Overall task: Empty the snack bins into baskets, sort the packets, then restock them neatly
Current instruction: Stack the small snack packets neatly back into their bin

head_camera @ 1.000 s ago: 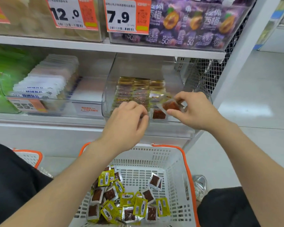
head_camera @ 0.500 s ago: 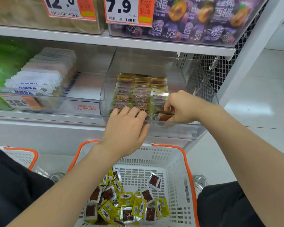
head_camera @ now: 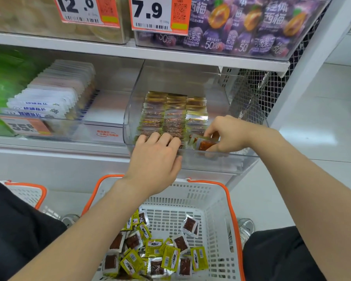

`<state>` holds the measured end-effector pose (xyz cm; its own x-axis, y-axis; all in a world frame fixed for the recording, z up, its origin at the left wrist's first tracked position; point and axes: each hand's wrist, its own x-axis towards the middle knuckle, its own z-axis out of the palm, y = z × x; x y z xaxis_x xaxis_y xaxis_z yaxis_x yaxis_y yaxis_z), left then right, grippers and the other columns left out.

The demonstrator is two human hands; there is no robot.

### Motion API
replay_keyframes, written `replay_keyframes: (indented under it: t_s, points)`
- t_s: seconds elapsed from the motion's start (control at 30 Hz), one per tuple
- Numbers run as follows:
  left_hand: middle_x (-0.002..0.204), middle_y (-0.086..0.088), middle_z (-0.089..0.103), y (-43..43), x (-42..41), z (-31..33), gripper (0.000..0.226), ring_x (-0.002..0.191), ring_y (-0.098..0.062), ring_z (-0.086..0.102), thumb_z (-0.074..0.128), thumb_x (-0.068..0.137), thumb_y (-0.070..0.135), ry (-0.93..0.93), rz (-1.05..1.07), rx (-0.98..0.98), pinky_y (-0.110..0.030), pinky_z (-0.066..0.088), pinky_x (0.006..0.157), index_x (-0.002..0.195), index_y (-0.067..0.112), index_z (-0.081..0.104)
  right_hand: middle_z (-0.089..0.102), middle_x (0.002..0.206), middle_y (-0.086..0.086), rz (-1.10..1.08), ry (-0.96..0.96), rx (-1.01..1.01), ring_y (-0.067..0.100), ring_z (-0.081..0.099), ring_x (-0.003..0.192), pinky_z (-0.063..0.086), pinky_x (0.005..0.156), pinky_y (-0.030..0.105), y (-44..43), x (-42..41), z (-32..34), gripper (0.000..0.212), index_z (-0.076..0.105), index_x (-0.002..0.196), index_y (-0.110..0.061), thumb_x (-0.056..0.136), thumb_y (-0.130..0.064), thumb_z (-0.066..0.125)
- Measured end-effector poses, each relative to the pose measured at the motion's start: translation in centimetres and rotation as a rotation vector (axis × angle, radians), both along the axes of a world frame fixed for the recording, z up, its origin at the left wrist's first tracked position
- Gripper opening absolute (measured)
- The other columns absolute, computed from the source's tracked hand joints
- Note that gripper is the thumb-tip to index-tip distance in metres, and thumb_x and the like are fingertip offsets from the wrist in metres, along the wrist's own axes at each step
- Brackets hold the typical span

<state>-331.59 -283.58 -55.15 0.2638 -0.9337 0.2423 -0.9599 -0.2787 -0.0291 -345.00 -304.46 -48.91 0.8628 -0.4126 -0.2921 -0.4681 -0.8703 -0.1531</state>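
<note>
A clear plastic bin [head_camera: 221, 163] on the middle shelf holds neat rows of small yellow and brown snack packets [head_camera: 170, 116]. My left hand [head_camera: 156, 157] rests over the bin's front edge, fingers curled onto the front packets of the rows. My right hand [head_camera: 229, 134] is inside the bin at the right and pinches a small brown packet [head_camera: 206, 144] at the front of the right row. Below, a white basket with an orange rim [head_camera: 229, 199] holds several loose yellow and brown packets [head_camera: 156, 254].
Left of the bin a tray holds white packets [head_camera: 55, 94], with green packs [head_camera: 2, 82] further left. The shelf above carries purple jelly bags [head_camera: 251, 27] and price tags. A second basket [head_camera: 26, 191] sits at the left. My dark-clothed knees flank the basket.
My right hand has lowered its brown packet from above the bin down into the front of the right row. My left hand has settled onto the front packets.
</note>
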Motion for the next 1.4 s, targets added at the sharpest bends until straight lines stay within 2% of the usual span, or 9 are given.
replay_keyframes:
  t_s: [0.13,0.23,0.4,0.5,0.7,0.9,1.1,1.27,1.4]
  points:
    - [0.115,0.004,0.062,-0.1,-0.1,-0.1,0.037,0.103,-0.026,0.055,0.034,0.099,0.047,0.003,0.003,-0.01,-0.045,0.042,0.085,0.119,0.026,0.057,0.071,0.083,0.007,-0.119,-0.069,-0.113,0.023,0.066,0.081,0.055,0.071,0.036,0.2,0.7,-1.3,0.051,0.074,0.096,-0.006,0.075,-0.05,0.09]
    - [0.113,0.004,0.061,-0.1,-0.2,0.0,0.037,0.101,-0.025,0.055,0.035,0.099,0.047,0.009,0.005,-0.023,-0.045,0.042,0.084,0.118,0.025,0.057,0.066,0.095,0.006,-0.134,-0.08,-0.126,0.025,0.058,0.091,0.054,0.076,0.039,0.7,0.9,-1.8,0.049,0.066,0.099,-0.012,0.076,-0.049,0.089]
    - [0.114,0.005,0.062,0.0,-0.1,0.0,0.038,0.101,-0.025,0.056,0.036,0.097,0.048,0.018,0.003,-0.016,-0.045,0.043,0.084,0.119,0.026,0.058,0.07,0.087,-0.002,-0.151,-0.127,0.008,0.023,0.068,0.085,0.056,0.074,0.037,-0.1,-0.3,-1.0,0.036,0.065,0.088,-0.024,0.074,-0.044,0.091]
    - [0.114,0.007,0.063,-0.2,0.0,0.2,0.042,0.103,-0.024,0.057,0.039,0.096,0.054,0.064,0.001,-0.016,-0.045,0.045,0.087,0.12,0.027,0.06,0.075,0.087,0.002,-0.202,-0.174,0.171,0.021,0.076,0.072,0.063,0.067,0.041,-0.5,-0.9,-0.7,0.035,0.064,0.097,-0.022,0.078,-0.033,0.091]
    - [0.113,0.005,0.062,-0.3,-0.2,0.1,0.036,0.102,-0.025,0.056,0.042,0.095,0.048,0.029,0.019,-0.016,-0.044,0.044,0.084,0.119,0.026,0.059,0.08,0.092,0.004,-0.157,-0.022,0.375,0.024,0.076,0.081,0.064,0.079,0.048,-1.4,-1.6,-0.4,0.027,0.067,0.103,-0.032,0.085,-0.032,0.087]
    - [0.114,0.005,0.062,-0.3,-0.3,0.3,0.035,0.102,-0.025,0.056,0.042,0.096,0.047,0.019,0.019,-0.014,-0.044,0.044,0.084,0.119,0.027,0.058,0.068,0.096,-0.003,-0.177,-0.192,0.06,0.023,0.065,0.095,0.054,0.081,0.037,-0.3,-0.4,-1.6,0.051,0.066,0.113,-0.031,0.073,-0.046,0.094]
    - [0.113,0.005,0.061,-0.2,-0.4,0.3,0.036,0.102,-0.024,0.056,0.041,0.095,0.047,0.018,0.015,-0.007,-0.044,0.044,0.084,0.119,0.027,0.057,0.061,0.116,0.011,-0.373,-0.186,0.134,0.029,0.057,0.106,0.047,0.082,0.037,0.4,0.5,-3.4,0.109,0.029,0.147,-0.022,0.066,-0.049,0.097]
    - [0.114,0.005,0.06,-0.2,-0.4,0.3,0.037,0.102,-0.024,0.056,0.04,0.095,0.048,0.02,0.017,0.012,-0.045,0.044,0.083,0.12,0.027,0.056,0.059,0.133,0.013,-0.506,-0.246,0.149,0.032,0.059,0.117,0.051,0.09,0.038,0.6,1.0,-3.7,0.126,0.03,0.151,-0.023,0.052,-0.057,0.099]
    - [0.126,0.005,0.06,-0.3,-0.9,1.1,0.05,0.111,-0.024,0.055,0.038,0.093,0.058,0.071,-0.01,-0.011,-0.046,0.041,0.09,0.126,0.026,0.057,0.055,0.131,0.013,-0.441,-0.34,0.195,0.03,0.056,0.111,0.046,0.085,0.037,1.1,0.9,-3.6,0.123,0.024,0.15,-0.031,0.057,-0.047,0.102]
